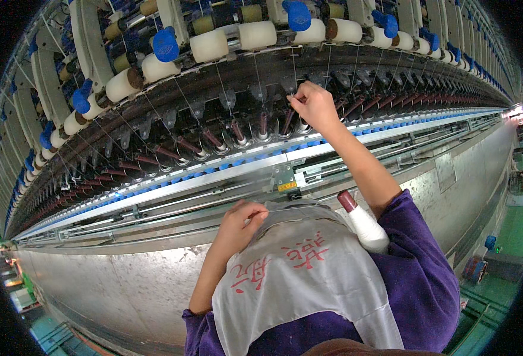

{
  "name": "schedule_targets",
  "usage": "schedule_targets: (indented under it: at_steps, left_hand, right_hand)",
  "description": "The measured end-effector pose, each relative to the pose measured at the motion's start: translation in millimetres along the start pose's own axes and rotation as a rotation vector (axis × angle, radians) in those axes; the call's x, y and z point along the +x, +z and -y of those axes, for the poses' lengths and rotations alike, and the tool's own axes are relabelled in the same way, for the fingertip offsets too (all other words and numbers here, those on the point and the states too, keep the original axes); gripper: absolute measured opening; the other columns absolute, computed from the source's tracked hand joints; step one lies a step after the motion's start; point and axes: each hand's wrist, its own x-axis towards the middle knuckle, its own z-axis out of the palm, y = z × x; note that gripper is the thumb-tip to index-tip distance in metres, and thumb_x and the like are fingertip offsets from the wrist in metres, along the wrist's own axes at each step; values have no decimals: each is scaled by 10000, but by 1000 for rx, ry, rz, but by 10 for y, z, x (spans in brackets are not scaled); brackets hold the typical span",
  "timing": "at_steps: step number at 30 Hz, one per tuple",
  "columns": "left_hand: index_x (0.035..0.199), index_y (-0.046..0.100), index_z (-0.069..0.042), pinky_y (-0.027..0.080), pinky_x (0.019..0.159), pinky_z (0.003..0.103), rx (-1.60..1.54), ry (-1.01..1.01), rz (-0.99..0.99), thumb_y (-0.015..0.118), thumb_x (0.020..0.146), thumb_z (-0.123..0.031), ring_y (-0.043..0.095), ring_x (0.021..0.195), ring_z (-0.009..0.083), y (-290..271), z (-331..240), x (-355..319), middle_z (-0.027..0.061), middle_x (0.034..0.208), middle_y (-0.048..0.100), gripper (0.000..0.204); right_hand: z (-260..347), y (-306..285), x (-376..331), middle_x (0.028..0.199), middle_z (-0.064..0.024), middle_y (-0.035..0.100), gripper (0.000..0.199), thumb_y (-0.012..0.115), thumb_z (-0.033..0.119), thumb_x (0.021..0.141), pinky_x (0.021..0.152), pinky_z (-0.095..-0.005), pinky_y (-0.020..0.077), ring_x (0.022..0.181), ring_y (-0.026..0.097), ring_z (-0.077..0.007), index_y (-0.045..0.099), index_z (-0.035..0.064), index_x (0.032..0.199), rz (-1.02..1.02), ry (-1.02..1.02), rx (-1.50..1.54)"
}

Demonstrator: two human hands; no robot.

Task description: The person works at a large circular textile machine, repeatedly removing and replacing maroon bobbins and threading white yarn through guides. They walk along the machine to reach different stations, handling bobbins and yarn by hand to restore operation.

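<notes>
Right hand (pixel 315 107) was raised to the spinning frame (pixel 154 285), fingers pinched together at the thread (pixel 293 71) running down from the rollers above. Fingertips closed on that thin thread, just above the row of spindles (pixel 238 132); whether anything else was in the grip could not be told. Hand sat between the white roving rolls (pixel 257 34) overhead and the dark bobbins (pixel 263 123) on the spindles below.

Left hand (pixel 242 222) was low, near the person's chest, at the top edge of the grey apron (pixel 297 279). Fingers curled in, loosely closed, tips touching the apron edge; a fine thread seemed to run from it across the apron top, too thin to be sure.

A cop (pixel 362 222), white yarn on a maroon tube, stuck up tilted between the right forearm and the apron, tucked against the purple sleeve (pixel 428 267).

Blue caps (pixel 165 44) sat among the rolls along the top. A silver rail (pixel 226 172) ran below the spindles, with the blank metal frame panel beneath. Green floor (pixel 511 237) showed at right.
</notes>
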Motion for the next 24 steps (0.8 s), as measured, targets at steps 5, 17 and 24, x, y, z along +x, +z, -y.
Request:
schedule_targets:
  at_steps: [5,17,24]
  left_hand:
    - [882,607,-36,461,677,315,-14,-21,1,602,823,-122,575,765,244,33,-14,-28,83,844,625,104]
    - [862,610,-44,459,692,334,-24,7,-21,606,816,-124,563,776,251,94,48,-99,80,826,627,92]
    - [864,608,-46,464,682,330,-30,-46,-20,597,823,-139,569,778,253,86,32,-97,83,805,616,103]
  right_hand:
    - [32,-6,41,623,-134,562,295,724,189,732,494,-321,460,517,562,-226,541,-24,643,100,299,9]
    - [-58,55,-25,628,-54,574,282,668,183,816,518,-224,489,571,559,-78,501,-9,695,115,565,431]
    - [-48,53,-165,605,-40,553,248,633,130,837,521,-231,435,557,528,-78,453,9,716,94,384,281]
